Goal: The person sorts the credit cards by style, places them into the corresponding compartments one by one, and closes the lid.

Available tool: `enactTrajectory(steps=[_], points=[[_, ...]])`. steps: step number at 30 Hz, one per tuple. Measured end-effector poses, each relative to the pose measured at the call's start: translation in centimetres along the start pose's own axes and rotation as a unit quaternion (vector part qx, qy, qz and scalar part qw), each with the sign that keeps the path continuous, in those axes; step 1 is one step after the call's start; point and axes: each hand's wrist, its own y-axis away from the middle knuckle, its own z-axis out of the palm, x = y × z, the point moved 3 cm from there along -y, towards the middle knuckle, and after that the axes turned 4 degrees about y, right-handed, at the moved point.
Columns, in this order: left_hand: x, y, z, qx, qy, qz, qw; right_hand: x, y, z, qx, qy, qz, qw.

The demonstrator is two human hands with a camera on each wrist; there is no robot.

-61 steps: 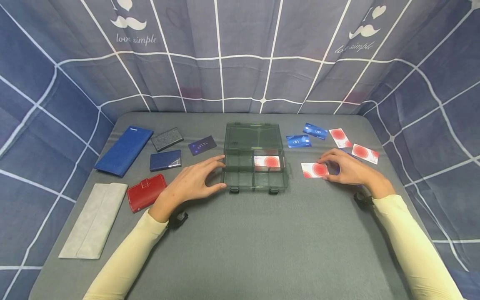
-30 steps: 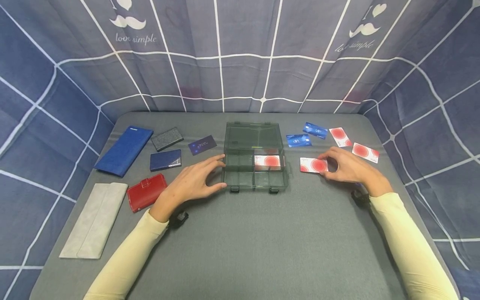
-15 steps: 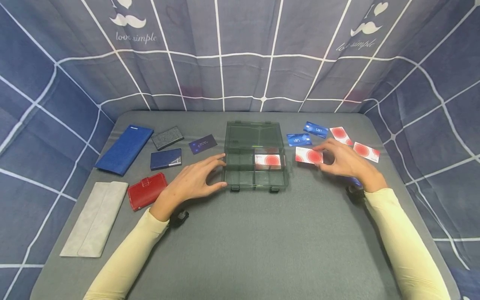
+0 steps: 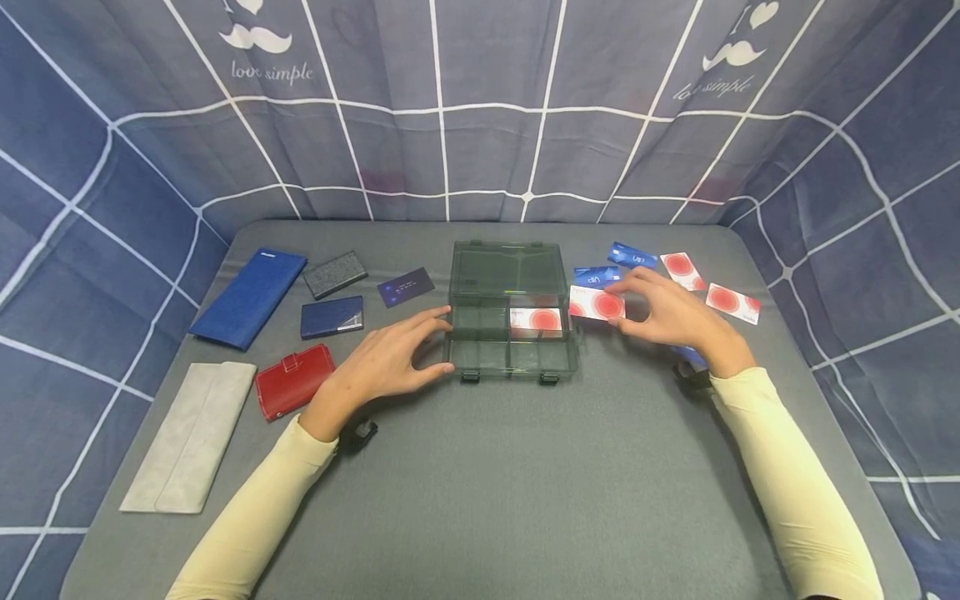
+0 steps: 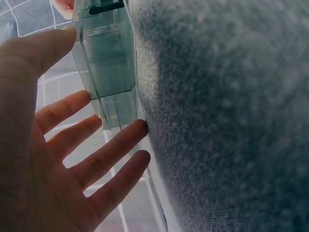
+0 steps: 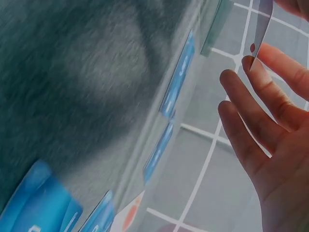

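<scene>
Grey felt desk (image 4: 480,500) lying under a checked "love simple" curtain (image 4: 270,73); right grip (image 4: 667,315) pinching a red-circle card (image 4: 596,302) beside the box (image 4: 510,312), left grip (image 4: 382,362) relaxed, touching it.

A white card with a red disc (image 4: 597,303) is held flat just above the table, right beside the right edge of the open, smoky-clear compartment box (image 4: 512,310), whose far-right compartment holds a matching card (image 4: 536,320).

Pale cream long sleeves, snug to wrists; small black camera strapped under each wrist; hands bare.
</scene>
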Motion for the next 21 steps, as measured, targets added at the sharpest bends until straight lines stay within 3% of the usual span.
enactTrajectory(steps=[21], points=[[0.0, 0.0, 0.1, 0.002, -0.013, 0.007, 0.9999, -4.0, -2.5, 1.2, -0.024, 0.032, -0.046, 0.998]])
